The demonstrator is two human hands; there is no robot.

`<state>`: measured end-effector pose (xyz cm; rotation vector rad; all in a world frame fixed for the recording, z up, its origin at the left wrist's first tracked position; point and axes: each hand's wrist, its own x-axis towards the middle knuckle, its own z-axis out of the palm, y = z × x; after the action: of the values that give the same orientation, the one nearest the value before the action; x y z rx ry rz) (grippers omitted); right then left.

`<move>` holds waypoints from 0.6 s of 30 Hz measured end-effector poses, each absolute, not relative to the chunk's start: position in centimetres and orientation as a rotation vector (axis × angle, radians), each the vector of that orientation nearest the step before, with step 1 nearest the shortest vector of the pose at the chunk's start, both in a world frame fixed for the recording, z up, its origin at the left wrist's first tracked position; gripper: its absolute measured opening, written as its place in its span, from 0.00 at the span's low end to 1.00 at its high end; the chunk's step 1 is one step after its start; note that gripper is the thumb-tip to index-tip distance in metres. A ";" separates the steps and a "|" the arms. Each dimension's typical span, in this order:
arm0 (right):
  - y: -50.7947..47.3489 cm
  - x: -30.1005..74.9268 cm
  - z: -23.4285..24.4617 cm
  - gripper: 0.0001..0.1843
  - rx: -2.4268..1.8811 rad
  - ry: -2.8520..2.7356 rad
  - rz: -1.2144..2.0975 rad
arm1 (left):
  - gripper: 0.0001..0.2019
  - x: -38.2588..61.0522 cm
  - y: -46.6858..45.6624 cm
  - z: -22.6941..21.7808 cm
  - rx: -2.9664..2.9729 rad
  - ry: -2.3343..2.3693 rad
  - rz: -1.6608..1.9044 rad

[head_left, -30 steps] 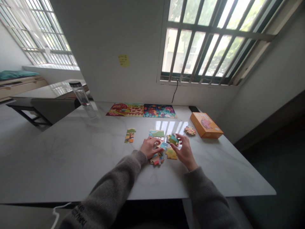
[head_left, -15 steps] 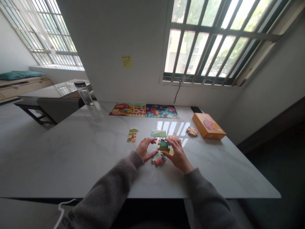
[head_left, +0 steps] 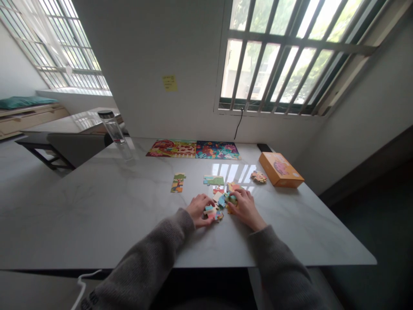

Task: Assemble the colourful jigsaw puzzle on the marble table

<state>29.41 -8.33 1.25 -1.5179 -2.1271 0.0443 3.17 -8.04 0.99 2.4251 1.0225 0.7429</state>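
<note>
Head view: a green puzzle piece (head_left: 232, 199) is pinched by the right hand (head_left: 244, 209) over the bench (head_left: 129, 215). A small pile (head_left: 211, 212) is cupped by the left hand (head_left: 199, 210); whether anything is gripped there cannot be told. Pieces are best held lightly by their edges. Two pictures (head_left: 217, 150), one orange box (head_left: 280, 169) and one bottle (head_left: 112, 127) are counted.

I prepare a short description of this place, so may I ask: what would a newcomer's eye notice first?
The bright barred window at the upper right would probably come first. Next might be the orange box on the right of the white table and the two colourful pictures side by side near its far edge. Then come the left hand and right hand, among puzzle pieces in the middle.
</note>
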 end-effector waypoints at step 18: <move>-11.3 25.8 4.2 0.14 -1.013 -2.438 0.388 | 0.07 1.5 -5.9 1.4 2.123 1.177 1.226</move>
<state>25.78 -11.33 4.17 -1.0129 -2.4383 0.3884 1.49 -5.86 1.40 2.1232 1.1767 1.2260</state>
